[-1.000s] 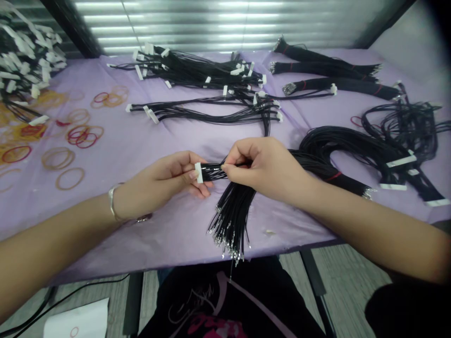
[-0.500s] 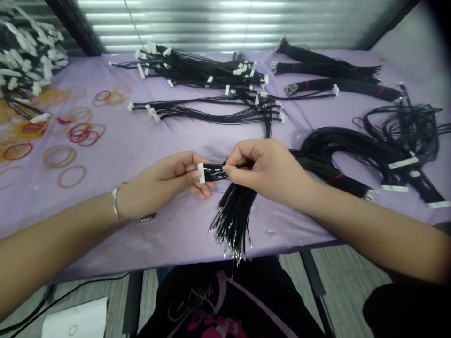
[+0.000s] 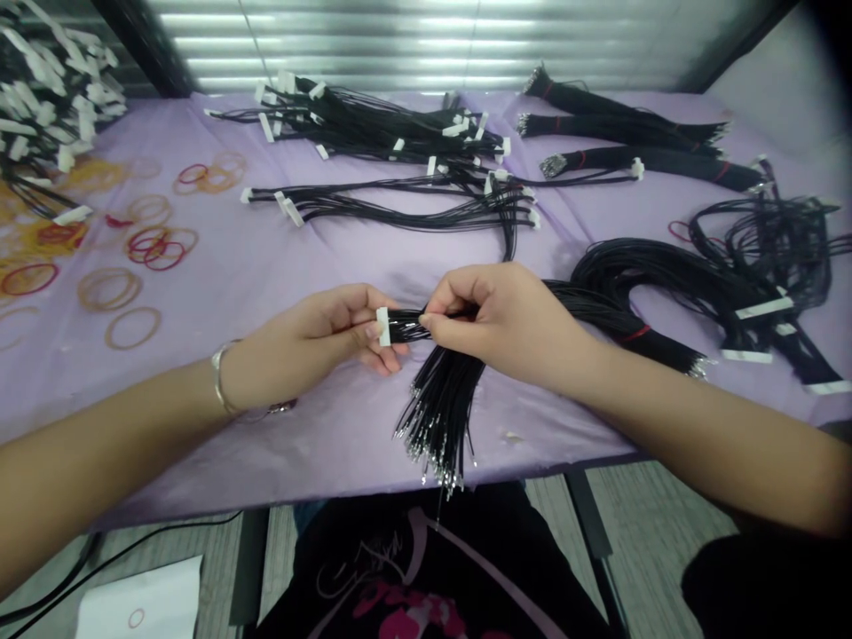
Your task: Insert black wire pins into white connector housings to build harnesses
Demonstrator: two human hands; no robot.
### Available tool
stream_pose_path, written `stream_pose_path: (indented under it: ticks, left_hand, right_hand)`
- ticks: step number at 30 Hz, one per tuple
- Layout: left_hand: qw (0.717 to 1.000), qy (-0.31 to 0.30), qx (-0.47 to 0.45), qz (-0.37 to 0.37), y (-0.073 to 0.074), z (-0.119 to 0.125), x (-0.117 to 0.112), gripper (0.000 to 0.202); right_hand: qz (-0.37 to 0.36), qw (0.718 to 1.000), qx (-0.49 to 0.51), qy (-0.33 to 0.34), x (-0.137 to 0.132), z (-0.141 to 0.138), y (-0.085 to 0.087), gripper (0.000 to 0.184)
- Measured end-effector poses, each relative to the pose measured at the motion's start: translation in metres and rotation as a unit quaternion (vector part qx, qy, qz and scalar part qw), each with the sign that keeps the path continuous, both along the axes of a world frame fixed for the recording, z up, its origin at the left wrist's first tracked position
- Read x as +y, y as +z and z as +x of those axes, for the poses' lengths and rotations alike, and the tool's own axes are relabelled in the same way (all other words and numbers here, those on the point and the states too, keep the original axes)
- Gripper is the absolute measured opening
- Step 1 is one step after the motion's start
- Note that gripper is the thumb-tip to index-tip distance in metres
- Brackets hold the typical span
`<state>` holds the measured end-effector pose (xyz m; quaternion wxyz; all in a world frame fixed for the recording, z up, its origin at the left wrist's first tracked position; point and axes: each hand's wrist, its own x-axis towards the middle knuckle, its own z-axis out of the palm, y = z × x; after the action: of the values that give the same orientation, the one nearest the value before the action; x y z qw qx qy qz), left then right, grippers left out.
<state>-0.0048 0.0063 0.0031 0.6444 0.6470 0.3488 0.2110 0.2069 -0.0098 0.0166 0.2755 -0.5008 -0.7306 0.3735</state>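
Between the thumb and fingers of my left hand (image 3: 323, 337) is a white connector housing (image 3: 383, 327), with black wires (image 3: 405, 326) running out of its right side. My right hand (image 3: 499, 319) pinches a thin black wire just right of the housing, its thumb and index fingertip pressed together. Beneath the right hand, a bundle of loose black wires (image 3: 443, 408) fans down toward the table's front edge, its ends tipped with shiny metal terminals. The right palm hides part of the wires.
Finished-looking harnesses (image 3: 392, 124) with white connectors lie at the back. Red-banded wire bundles (image 3: 626, 129) rest at back right, curved cables (image 3: 639, 257) nearer. Rubber bands (image 3: 156, 248) are scattered on the left, beside a heap of white connectors (image 3: 53, 98). A purple cover (image 3: 299, 453) drapes the table.
Hardly anything differs. The view has shifted slightly, and both hands keep their places at the connector housing and wires.
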Motion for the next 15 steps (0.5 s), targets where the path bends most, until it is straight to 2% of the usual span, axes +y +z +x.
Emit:
stream_pose_path:
  ticks: [15]
  left_hand:
    - [0.999, 0.009, -0.028, -0.023, 0.0036, 0.0045, -0.0013, 0.014]
  right_hand:
    - [-0.036, 0.999, 0.006, 0.01, 0.0006, 0.0011, 0.0063, 0.007]
